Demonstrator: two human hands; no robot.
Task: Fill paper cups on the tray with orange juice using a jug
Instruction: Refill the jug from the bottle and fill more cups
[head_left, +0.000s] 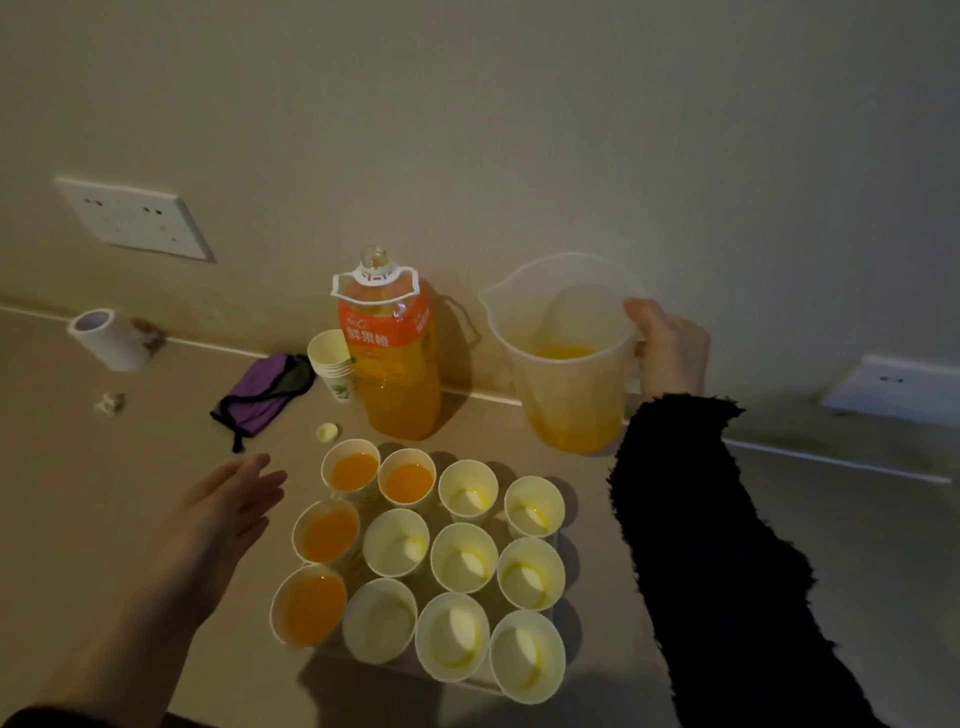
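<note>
The jug (566, 364), a translucent plastic one with a spout on its far-left rim, stands upright beyond the tray with only a shallow pool of orange juice in its bottom. The right hand (670, 348) has its fingers curled round the handle on the jug's right side; whether the base rests on the counter or is just lifted off it, I cannot tell.

Between the two hands, nearer the person, twelve paper cups sit packed on the tray (384, 667), of which only the near edge shows. Four filled cups (355, 470) lie on the side toward the left hand (228, 512): the whole left column plus the next one in the back row. The eight empty cups (464, 556) lie toward the right arm (several show a yellow smear inside). The left hand is open, fingers straight and together, holding nothing, just beside the filled cups.

This looks like a pause between pours, about a third done. The jug is probably too low to cover eight cups, so a refill from the uncapped juice bottle (395, 358), just left of the jug, seems likely soon. Otherwise, the next move is to carry the spout over an empty cup and tip slowly.

Its cap (328, 431) lies beyond the left fingertips, beside spare cups (332, 364) and a purple pouch (260, 395).
</note>
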